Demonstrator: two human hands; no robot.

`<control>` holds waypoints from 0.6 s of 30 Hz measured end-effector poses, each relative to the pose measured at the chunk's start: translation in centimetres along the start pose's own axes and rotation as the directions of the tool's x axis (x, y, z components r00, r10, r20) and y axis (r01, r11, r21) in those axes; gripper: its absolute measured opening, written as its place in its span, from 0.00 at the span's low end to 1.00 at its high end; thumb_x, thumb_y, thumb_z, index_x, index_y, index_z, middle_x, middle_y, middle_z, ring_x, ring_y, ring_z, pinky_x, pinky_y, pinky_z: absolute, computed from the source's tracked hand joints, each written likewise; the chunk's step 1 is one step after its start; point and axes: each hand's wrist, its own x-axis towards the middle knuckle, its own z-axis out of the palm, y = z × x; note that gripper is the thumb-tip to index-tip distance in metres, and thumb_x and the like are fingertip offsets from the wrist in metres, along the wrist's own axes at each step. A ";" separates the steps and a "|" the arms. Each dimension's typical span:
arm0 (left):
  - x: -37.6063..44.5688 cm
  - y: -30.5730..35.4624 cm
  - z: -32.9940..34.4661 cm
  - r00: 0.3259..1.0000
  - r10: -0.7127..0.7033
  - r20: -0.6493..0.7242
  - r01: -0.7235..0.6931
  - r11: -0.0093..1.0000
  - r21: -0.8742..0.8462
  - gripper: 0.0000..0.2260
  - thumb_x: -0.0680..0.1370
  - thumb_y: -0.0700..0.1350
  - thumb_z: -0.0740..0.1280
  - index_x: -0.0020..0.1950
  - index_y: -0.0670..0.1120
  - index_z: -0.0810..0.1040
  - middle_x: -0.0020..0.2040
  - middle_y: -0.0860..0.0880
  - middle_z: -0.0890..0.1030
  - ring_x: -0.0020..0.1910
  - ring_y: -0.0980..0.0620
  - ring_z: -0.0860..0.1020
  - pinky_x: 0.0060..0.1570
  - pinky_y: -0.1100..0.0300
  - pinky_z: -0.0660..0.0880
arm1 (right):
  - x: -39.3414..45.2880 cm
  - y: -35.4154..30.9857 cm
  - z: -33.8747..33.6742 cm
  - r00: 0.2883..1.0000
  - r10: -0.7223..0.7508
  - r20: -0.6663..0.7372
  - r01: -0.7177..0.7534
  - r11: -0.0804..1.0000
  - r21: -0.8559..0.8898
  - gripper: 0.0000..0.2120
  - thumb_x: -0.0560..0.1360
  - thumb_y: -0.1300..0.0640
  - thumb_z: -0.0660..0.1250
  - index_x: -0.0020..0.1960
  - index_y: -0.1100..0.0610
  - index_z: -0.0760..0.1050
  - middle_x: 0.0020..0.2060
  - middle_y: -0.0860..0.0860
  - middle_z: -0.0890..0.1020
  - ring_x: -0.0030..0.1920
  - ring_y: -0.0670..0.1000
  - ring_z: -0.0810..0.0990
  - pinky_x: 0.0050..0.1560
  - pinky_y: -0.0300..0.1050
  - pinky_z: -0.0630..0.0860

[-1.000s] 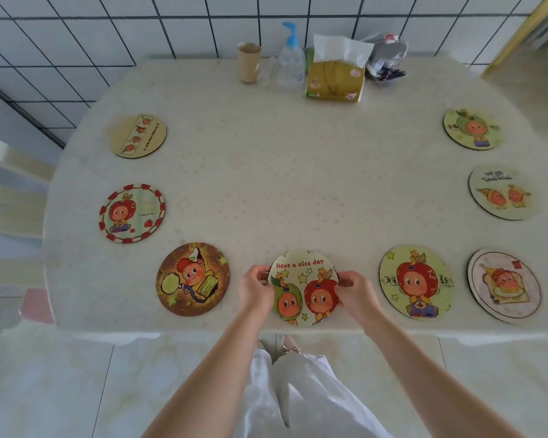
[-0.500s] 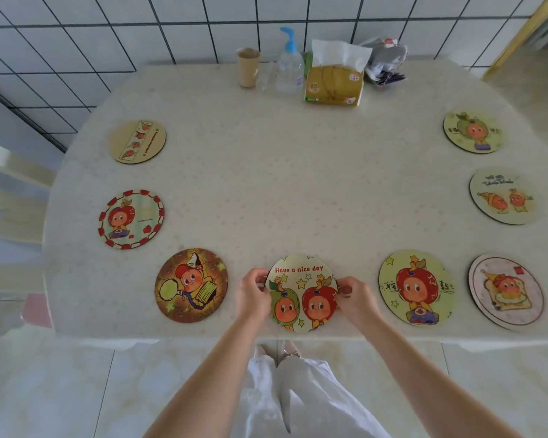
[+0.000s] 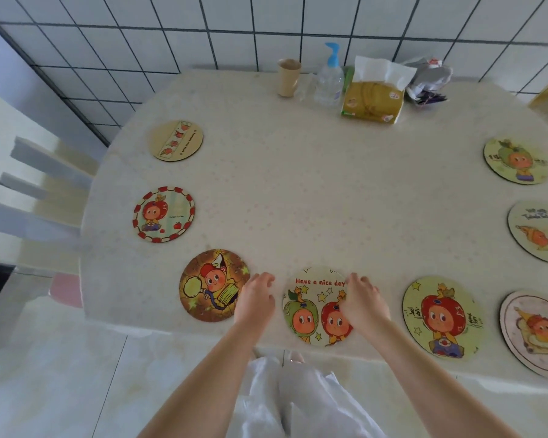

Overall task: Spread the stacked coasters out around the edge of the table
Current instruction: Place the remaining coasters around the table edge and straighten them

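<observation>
Bench (image 3: 298,191): pale speckled top, rounded corners, tiled wall behind.
My L hand (image 3: 255,300): fingers loose & spread, holding nothing; sits in the gap btw the dark coaster and the "nice day" coaster, part over the dark one's right edge.
My R hand (image 3: 363,303): fingers open, palm down over the right side of the "nice day" coaster; can't tell if touching or just above.
"Nice day" coaster (image 3: 310,308): flat at near edge, centre, right in front of me.
Dark coaster (image 3: 211,284): flat, near-left corner.
Red-rim coaster (image 3: 164,214): left edge, mid.
Tan coaster (image 3: 177,140): left edge, far end.
Big red-head coaster (image 3: 440,317): near edge, right of my R hand, apart from it.
Toast coaster (image 3: 533,331): near-right corner, cut by frame.
Two-figure coaster (image 3: 540,230): right edge, part out of frame.
Green-head coaster (image 3: 514,160): right edge, farther back.
Far side: cup (image 3: 288,77), pump bottle (image 3: 329,79), tissue pack (image 3: 374,96), crumpled bag (image 3: 427,80), all in a row by the wall.
Chair (image 3: 29,191): left of bench, blurred.
</observation>
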 end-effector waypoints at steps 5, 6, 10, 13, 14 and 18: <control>1.4 -3.5 -3.4 0.988 -0.110 -0.106 0.107 0.994 -0.037 0.15 0.76 0.35 0.62 0.59 0.46 0.79 0.57 0.49 0.79 0.54 0.50 0.76 0.48 0.61 0.73 | 1.2 -5.3 0.9 0.974 -0.198 0.105 0.189 0.977 0.095 0.17 0.75 0.60 0.63 0.63 0.57 0.70 0.56 0.52 0.75 0.54 0.51 0.76 0.53 0.46 0.76; 1.5 -4.4 -4.2 0.984 -0.130 -0.118 0.127 0.991 -0.035 0.15 0.76 0.36 0.63 0.60 0.47 0.79 0.58 0.50 0.78 0.56 0.50 0.76 0.49 0.59 0.74 | 1.4 -6.4 1.2 0.971 -0.215 0.107 0.204 0.973 0.111 0.16 0.75 0.60 0.62 0.63 0.57 0.71 0.56 0.51 0.76 0.54 0.50 0.76 0.51 0.44 0.75; 3.1 -9.2 -8.3 0.978 -0.157 -0.141 0.156 0.988 -0.017 0.14 0.76 0.37 0.65 0.61 0.47 0.78 0.60 0.49 0.77 0.60 0.47 0.74 0.54 0.55 0.75 | 1.7 -10.9 3.2 0.967 -0.228 0.114 0.203 0.959 0.197 0.14 0.74 0.60 0.61 0.59 0.55 0.74 0.54 0.51 0.79 0.54 0.51 0.76 0.54 0.45 0.74; 4.7 -13.1 -11.2 0.975 -0.192 -0.109 0.188 0.981 -0.049 0.14 0.75 0.35 0.65 0.60 0.44 0.77 0.57 0.46 0.77 0.55 0.48 0.74 0.50 0.56 0.73 | 1.6 -14.8 4.9 0.976 -0.196 0.099 0.169 0.957 0.235 0.14 0.74 0.59 0.62 0.59 0.56 0.75 0.53 0.52 0.79 0.54 0.51 0.76 0.52 0.43 0.71; 4.9 -13.7 -11.7 0.974 -0.200 -0.104 0.195 0.979 -0.060 0.14 0.75 0.35 0.66 0.60 0.43 0.77 0.56 0.46 0.77 0.53 0.49 0.73 0.48 0.57 0.72 | 1.6 -15.7 5.3 0.979 -0.185 0.091 0.158 0.957 0.243 0.14 0.75 0.58 0.62 0.60 0.57 0.74 0.55 0.53 0.79 0.53 0.51 0.75 0.51 0.42 0.70; 5.1 -16.0 -12.5 0.985 -0.174 0.002 0.172 0.977 -0.127 0.15 0.74 0.37 0.68 0.60 0.44 0.77 0.55 0.47 0.77 0.49 0.53 0.72 0.48 0.59 0.73 | 1.0 -19.0 6.9 0.994 -0.102 0.037 0.090 0.964 0.250 0.18 0.76 0.58 0.63 0.64 0.59 0.69 0.59 0.55 0.75 0.50 0.49 0.71 0.50 0.42 0.68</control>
